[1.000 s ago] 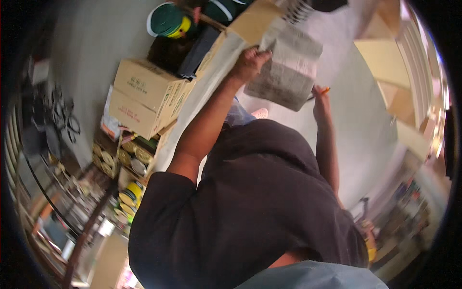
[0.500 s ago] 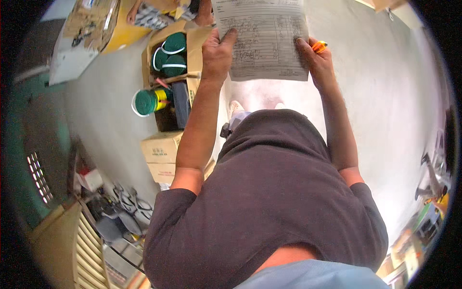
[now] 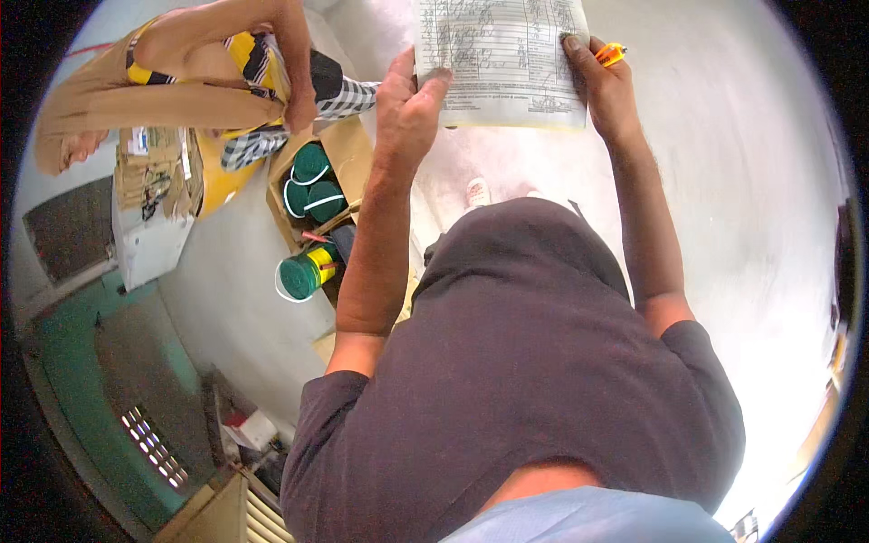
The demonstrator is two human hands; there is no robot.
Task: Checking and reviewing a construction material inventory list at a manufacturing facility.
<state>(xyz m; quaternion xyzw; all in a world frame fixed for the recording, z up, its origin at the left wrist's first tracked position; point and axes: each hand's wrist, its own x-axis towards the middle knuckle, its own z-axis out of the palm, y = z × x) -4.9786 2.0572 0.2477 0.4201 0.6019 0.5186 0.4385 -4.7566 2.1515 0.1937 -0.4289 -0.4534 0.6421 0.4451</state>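
Observation:
A printed paper form [image 3: 507, 68] with handwriting in its rows is stretched between my hands, its top cut off by the picture's edge. My left hand [image 3: 409, 109] pinches its left side, thumb on the face of the sheet. On the other side, my right hand [image 3: 605, 90] clamps the right edge between thumb and fingers. An orange pen [image 3: 610, 54] is also tucked in my right hand, sticking out past the index finger. Below my left hand, an open cardboard box [image 3: 348, 145] holds several green containers with white handles [image 3: 324, 201].
A green bucket with a yellow label [image 3: 306, 274] sits at the box's near end. Another person [image 3: 204, 72] in brown and yellow bends at the upper left beside a white cabinet topped with flattened cardboard [image 3: 154, 235]. Slatted furniture [image 3: 258, 511] stands lower left.
The view has swung, bringing the other person at the upper left much further into sight. The form sits higher in the picture, still held in both hands, the pen still in the right.

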